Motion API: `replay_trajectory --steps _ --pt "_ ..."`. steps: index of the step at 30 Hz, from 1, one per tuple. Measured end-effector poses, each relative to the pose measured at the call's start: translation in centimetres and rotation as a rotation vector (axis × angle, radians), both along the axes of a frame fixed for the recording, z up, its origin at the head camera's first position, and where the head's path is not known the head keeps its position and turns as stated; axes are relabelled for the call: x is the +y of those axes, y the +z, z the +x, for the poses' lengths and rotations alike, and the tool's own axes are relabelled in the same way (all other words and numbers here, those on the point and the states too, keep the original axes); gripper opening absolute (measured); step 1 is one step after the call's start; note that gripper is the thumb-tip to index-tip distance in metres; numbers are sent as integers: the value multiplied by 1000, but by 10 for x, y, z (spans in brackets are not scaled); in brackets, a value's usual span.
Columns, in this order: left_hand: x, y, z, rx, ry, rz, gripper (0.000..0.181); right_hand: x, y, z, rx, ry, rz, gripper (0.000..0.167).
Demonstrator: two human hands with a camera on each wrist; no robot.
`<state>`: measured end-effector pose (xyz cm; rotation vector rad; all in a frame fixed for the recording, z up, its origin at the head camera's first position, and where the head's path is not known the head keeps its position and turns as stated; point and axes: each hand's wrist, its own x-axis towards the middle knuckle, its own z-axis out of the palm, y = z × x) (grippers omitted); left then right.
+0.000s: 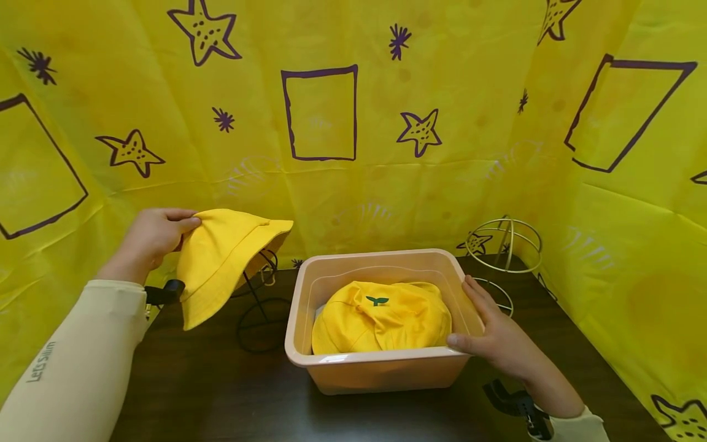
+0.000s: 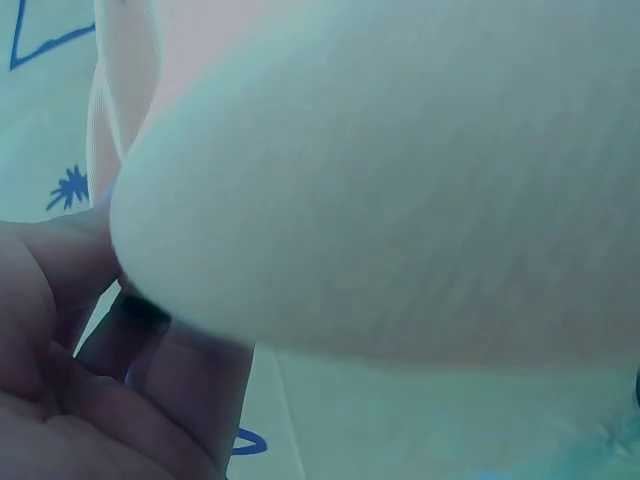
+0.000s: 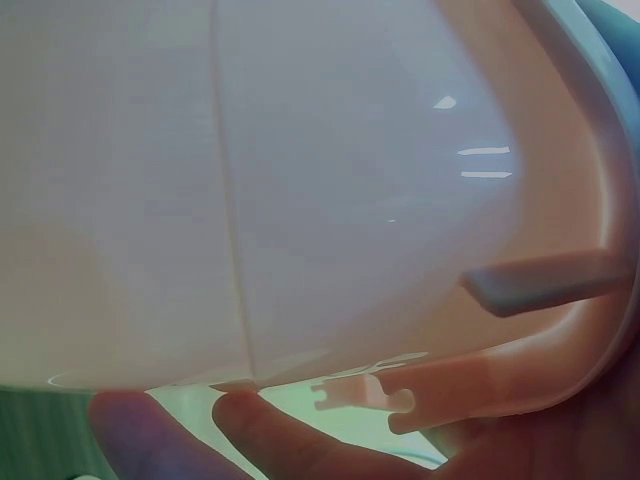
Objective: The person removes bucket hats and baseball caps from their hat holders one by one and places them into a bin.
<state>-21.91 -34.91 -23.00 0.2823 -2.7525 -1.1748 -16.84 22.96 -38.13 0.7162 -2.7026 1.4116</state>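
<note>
At the left in the head view, my left hand point(image 1: 157, 236) pinches the crown of a yellow bucket hat point(image 1: 221, 258), tilted with its brim toward the right. Behind the brim stands a black wire hat stand point(image 1: 258, 301), partly covered by the hat. Up close in the left wrist view, the hat point(image 2: 380, 200) looks pale and fills most of the picture. My right hand point(image 1: 497, 334) grips the right side of a pink plastic bin point(image 1: 381, 371), thumb at the rim. Inside lies crumpled yellow fabric hatwear point(image 1: 409, 319) with a green sprout mark. The right wrist view shows fingers point(image 3: 290, 435) against the bin's wall point(image 3: 330, 200).
A gold wire stand point(image 1: 505, 245) stands behind the bin's right side. The dark wooden table point(image 1: 232, 393) carries everything. Yellow cloth point(image 1: 375, 196) with purple drawings encloses the back and sides.
</note>
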Motion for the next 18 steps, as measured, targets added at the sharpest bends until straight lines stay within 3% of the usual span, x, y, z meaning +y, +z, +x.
replay_trajectory --steps 4,11,18 --pt "2 3 0 -4 18 7 63 0 0 1 -2 -2 1 99" --pt "8 11 1 46 21 -41 60 0 1 2 -5 -18 10 99" --pt "1 15 2 54 67 21 63 -1 1 1 9 -19 19 100"
